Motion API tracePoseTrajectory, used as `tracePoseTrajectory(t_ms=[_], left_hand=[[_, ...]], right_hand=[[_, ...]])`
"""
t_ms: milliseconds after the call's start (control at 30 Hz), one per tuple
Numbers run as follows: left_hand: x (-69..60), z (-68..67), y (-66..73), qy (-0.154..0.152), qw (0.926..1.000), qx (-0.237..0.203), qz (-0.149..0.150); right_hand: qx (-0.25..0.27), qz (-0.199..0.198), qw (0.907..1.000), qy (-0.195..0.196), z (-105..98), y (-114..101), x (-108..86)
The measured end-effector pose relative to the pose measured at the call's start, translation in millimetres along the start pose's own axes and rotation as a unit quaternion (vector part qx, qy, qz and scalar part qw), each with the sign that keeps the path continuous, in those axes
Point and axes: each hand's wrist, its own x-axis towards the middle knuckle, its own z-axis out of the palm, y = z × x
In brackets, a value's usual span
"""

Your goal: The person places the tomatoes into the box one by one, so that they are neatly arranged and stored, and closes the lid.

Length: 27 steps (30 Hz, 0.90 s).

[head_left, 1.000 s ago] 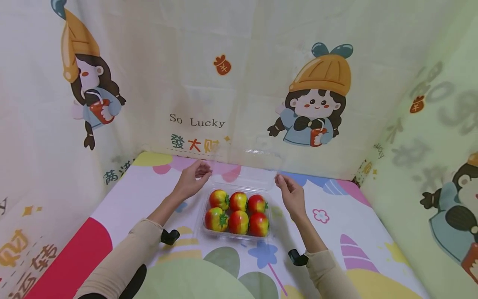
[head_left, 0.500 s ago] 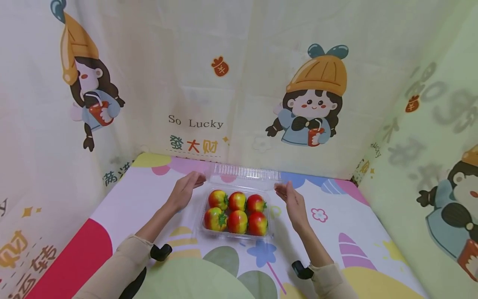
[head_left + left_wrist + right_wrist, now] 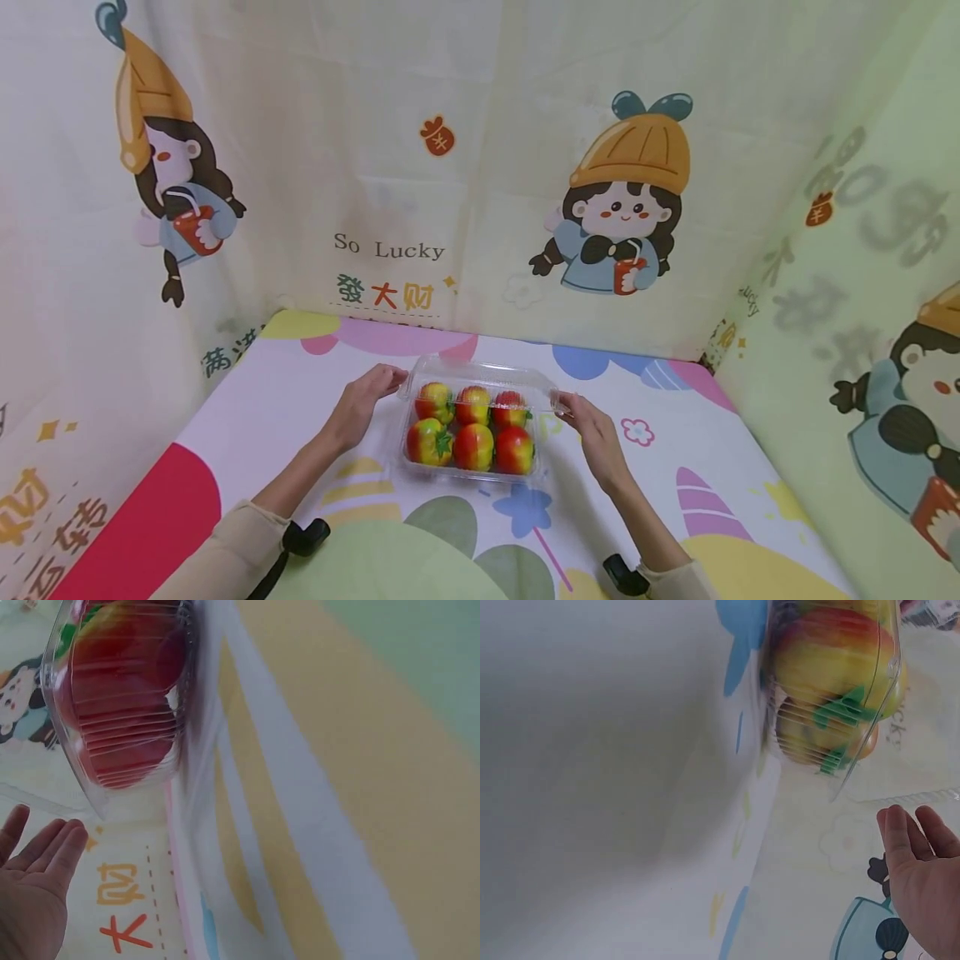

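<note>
In the head view, a clear plastic clamshell box [image 3: 471, 478] holds several red-and-yellow fruits [image 3: 474, 447] with green leafy tops, set in two rows. Its hinged clear lid [image 3: 483, 375] leans forward above the back row, partly folded over. My left hand [image 3: 360, 410] is at the lid's left side with fingers stretched toward its edge. At the lid's right corner, the fingertips of my right hand [image 3: 596, 429] touch or nearly touch the plastic. Both wrist views show straight fingers on the left hand [image 3: 41, 889] and the right hand [image 3: 922, 874], near the lid's edge.
The box stands on a table [image 3: 277, 417] with a colourful printed cover. A printed cloth [image 3: 495, 167] hangs behind it and along both sides. Small black devices [image 3: 306, 537] are strapped at both wrists.
The lid has swung from upright at the back, forward and down over the back row. Both hands have come lower and nearer with it. The box and fruits have stayed in place.
</note>
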Motion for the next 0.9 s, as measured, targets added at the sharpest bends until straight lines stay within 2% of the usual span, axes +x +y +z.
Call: tracePoseTrajectory(t_ms=[100,233,467,633,767,900], left_hand=[[-5.8,0.0,0.4,-0.001,0.9998,0.018,-0.001],[-11.3,1.0,0.5,0.000,0.9997,0.025,-0.003],[-18.0,3.0,-1.3,-0.015,0.9999,0.001,-0.007],[-23.7,2.3,-4.0,-0.031,0.9995,-0.005,-0.005],[-28.7,1.2,-6.5,-0.043,0.9990,-0.001,-0.009],[-32.5,-2.3,-6.6,-0.069,0.9975,0.005,-0.018]], right_hand=[[-0.014,0.007,0.9999,-0.001,-0.8,-0.9,-5.8],[-0.038,0.039,0.9985,0.005,-2.5,-5.0,-13.8],[-0.039,0.074,0.9965,-0.006,-5.0,-11.1,-21.5],[-0.015,0.109,0.9933,-0.037,-7.1,-13.1,-25.6],[0.003,0.140,0.9868,-0.082,-9.7,-13.0,-28.1],[-0.011,0.159,0.9789,-0.128,-12.6,-11.4,-28.7]])
